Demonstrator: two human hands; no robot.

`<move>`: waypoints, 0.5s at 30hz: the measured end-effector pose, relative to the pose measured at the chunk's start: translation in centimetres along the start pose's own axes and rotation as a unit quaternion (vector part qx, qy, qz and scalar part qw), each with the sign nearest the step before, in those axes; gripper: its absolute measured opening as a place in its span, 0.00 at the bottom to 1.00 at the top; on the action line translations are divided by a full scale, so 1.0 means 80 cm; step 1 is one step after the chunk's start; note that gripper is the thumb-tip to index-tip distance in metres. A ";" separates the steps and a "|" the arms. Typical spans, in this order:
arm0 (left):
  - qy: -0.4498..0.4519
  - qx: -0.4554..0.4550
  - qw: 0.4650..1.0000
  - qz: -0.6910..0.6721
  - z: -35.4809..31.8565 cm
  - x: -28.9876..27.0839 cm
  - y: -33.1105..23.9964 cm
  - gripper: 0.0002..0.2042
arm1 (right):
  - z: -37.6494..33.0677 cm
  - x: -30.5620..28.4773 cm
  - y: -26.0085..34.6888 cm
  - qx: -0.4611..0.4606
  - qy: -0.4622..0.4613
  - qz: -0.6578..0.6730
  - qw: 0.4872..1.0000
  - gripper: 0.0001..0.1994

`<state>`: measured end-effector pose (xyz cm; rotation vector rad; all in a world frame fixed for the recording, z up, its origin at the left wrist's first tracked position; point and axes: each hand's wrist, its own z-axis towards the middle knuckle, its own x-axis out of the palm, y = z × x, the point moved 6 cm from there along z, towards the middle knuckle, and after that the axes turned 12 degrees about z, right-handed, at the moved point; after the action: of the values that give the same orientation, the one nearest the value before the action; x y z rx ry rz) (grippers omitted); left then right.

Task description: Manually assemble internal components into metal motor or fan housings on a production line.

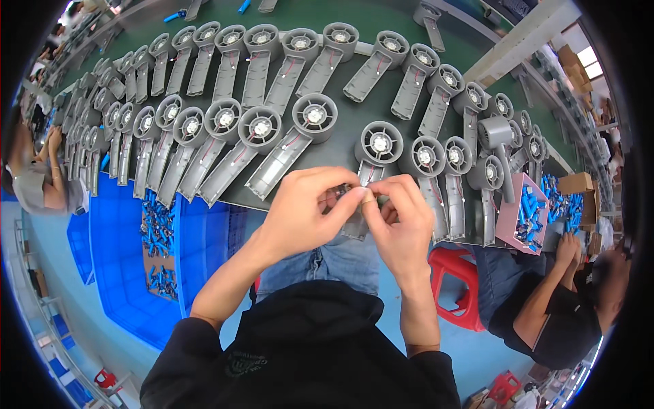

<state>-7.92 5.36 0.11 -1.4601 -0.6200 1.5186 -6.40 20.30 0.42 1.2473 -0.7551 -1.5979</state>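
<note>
My left hand (300, 213) and my right hand (403, 221) meet at the table's near edge, thumbs and forefingers pinched together. What lies between the fingertips is too small to make out; a bit of something dark shows inside the curl of my left fingers. Just beyond them a grey handheld fan housing (381, 144) lies face up, its hollow handle (355, 226) running toward me and partly hidden under my hands. To the left lies another grey fan housing (315, 117) with thin red wires in its open handle. A further fan housing (424, 157) rests close on the right.
Rows of similar fan housings cover the dark green table (354, 75). A pink bin (507, 215) of blue wired parts stands right, beside a co-worker (558, 300). Blue crates (129, 273) sit below left. A red stool (455, 290) is at lower right. Another person (41, 174) works far left.
</note>
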 end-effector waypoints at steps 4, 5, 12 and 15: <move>0.008 0.006 0.999 0.032 0.004 0.007 0.008 0.05 | -0.001 0.005 -0.010 -0.010 0.018 0.004 1.000 0.04; 0.007 0.005 0.999 0.032 0.004 0.007 0.010 0.05 | -0.001 0.005 -0.012 -0.014 0.030 0.005 0.999 0.04; -0.057 0.037 0.993 0.094 0.000 0.001 0.011 0.05 | 0.009 0.009 -0.014 -0.024 0.020 0.077 0.997 0.09; -0.094 0.089 0.974 0.188 -0.007 -0.001 0.000 0.07 | 0.012 0.010 -0.021 -0.060 0.021 0.050 0.997 0.09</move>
<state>-7.41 5.17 0.04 -1.3559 -0.3123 1.9704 -7.82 20.09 -1.05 1.1351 -0.6742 -1.5104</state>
